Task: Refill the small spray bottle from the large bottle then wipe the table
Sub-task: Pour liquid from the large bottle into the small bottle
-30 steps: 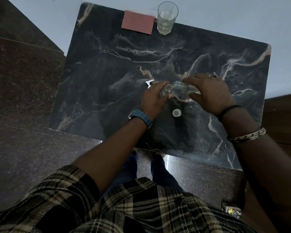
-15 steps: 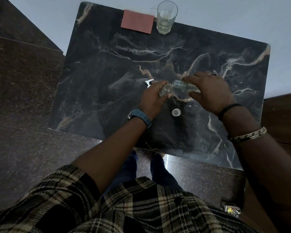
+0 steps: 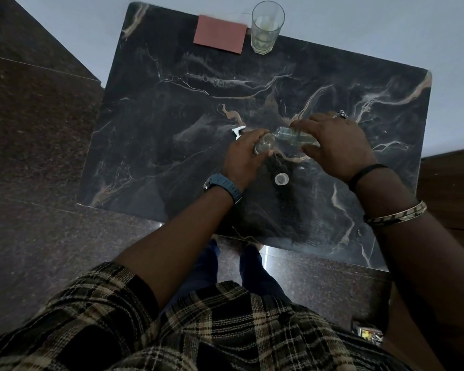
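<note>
My left hand [image 3: 243, 156] grips the small clear spray bottle [image 3: 264, 144] upright on the dark marble table [image 3: 172, 124]. My right hand [image 3: 335, 145] holds the large clear bottle [image 3: 288, 135] tilted on its side, its mouth at the small bottle's open neck. A white spray head [image 3: 238, 132] lies on the table just left of my left hand. A round white cap [image 3: 281, 179] sits on the table below the two bottles. A reddish cloth [image 3: 220, 34] lies flat at the table's far edge.
A drinking glass [image 3: 267, 28] with a little pale liquid stands beside the cloth at the far edge. The table stands against a light wall, with dark speckled floor to the left and front. A small printed box [image 3: 370, 335] lies on the floor at lower right.
The large bottle has tipped a little more toward the small bottle, and both hands have shifted slightly. Everything else on the table stays put.
</note>
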